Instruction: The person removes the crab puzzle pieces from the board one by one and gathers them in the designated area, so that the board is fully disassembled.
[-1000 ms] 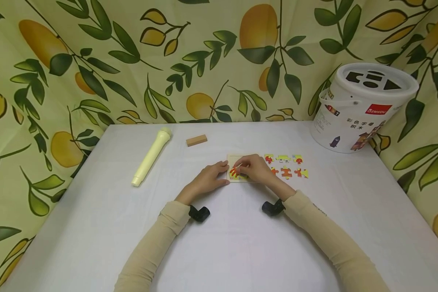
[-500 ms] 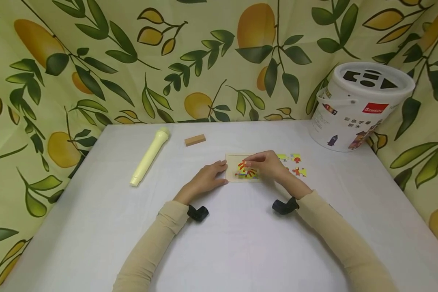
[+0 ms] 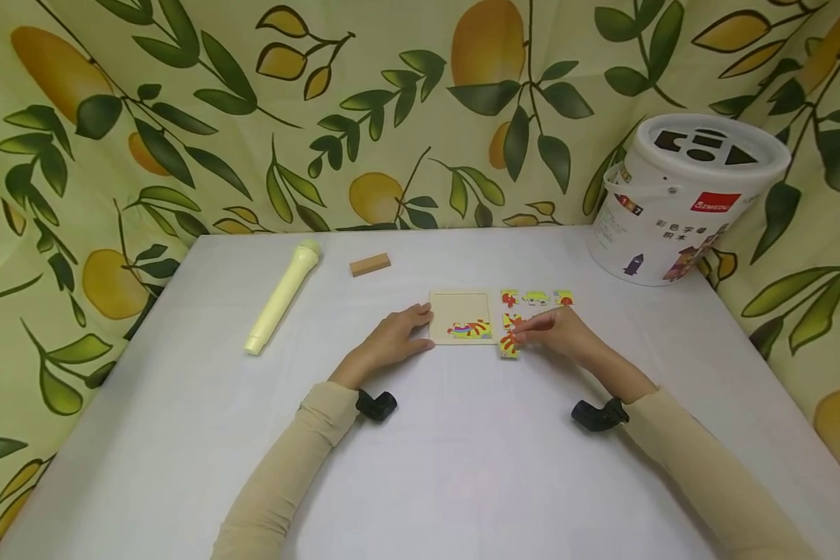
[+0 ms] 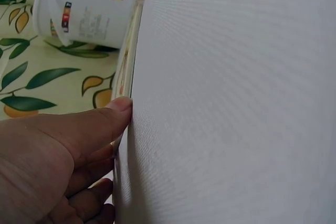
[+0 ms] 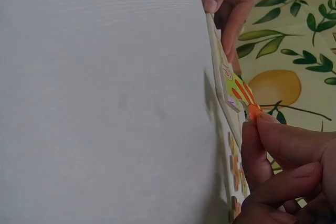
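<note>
A shallow square puzzle tray (image 3: 460, 309) lies on the white table. Printed puzzle pieces (image 3: 470, 330) sit along its near edge, while its upper part shows bare wood. My left hand (image 3: 390, 340) holds the tray at its left side, thumb at the near corner and fingers farther up. Between thumb and forefinger, my right hand (image 3: 556, 333) pinches a yellow-green puzzle piece with red stripes (image 5: 239, 90). It is raised just right of the tray, tilted in the right wrist view. Loose pieces (image 3: 536, 298) lie behind the right hand, which hides some of them.
A pale yellow toy microphone (image 3: 283, 299) lies at the left. A small wooden block (image 3: 370, 265) rests behind the tray. At the back right stands a white bucket (image 3: 679, 210) with shaped holes in its lid. A fruit-patterned curtain (image 3: 392, 117) borders the table.
My right hand has moved right, off the tray to its right side, carrying the striped piece. More of the tray's bare bottom now shows. The left hand stays at the tray's left edge.
</note>
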`<state>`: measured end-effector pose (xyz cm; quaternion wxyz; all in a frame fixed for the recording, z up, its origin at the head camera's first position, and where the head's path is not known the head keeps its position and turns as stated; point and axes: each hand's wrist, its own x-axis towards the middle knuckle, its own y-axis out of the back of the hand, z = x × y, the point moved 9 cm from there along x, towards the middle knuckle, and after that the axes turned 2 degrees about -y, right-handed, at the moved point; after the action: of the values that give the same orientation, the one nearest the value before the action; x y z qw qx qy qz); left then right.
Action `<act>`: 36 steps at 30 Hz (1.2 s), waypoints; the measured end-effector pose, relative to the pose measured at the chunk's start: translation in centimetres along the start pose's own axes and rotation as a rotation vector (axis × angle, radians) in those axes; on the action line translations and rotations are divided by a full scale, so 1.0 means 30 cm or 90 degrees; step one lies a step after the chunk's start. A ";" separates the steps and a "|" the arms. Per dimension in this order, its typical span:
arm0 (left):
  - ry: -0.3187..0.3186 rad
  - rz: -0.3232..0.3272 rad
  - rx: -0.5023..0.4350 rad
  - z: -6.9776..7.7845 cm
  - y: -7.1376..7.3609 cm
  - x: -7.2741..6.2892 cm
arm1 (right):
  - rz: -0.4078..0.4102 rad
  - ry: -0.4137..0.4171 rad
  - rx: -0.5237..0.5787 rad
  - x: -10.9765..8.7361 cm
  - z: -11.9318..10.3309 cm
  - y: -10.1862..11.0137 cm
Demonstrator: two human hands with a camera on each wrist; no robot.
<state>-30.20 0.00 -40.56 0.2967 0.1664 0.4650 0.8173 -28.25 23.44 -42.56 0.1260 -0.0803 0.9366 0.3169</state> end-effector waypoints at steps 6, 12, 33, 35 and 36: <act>0.001 0.006 0.000 0.000 0.019 0.000 | 0.012 0.014 -0.037 -0.022 0.021 0.004; 0.004 0.009 0.001 -0.007 0.027 -0.001 | 0.058 0.028 -0.119 -0.041 -0.017 0.003; -0.004 0.011 -0.015 0.000 0.012 -0.004 | -0.009 0.136 -0.146 0.077 -0.265 -0.154; -0.005 0.010 -0.020 0.002 0.002 -0.007 | -0.014 0.144 -0.162 0.086 -0.277 -0.180; -0.005 0.011 -0.023 0.003 -0.001 -0.008 | -0.016 0.154 -0.173 0.087 -0.282 -0.190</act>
<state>-29.95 -0.08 -40.55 0.2947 0.1681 0.4474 0.8275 -30.99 13.57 -40.09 0.0043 -0.1462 0.8924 0.4269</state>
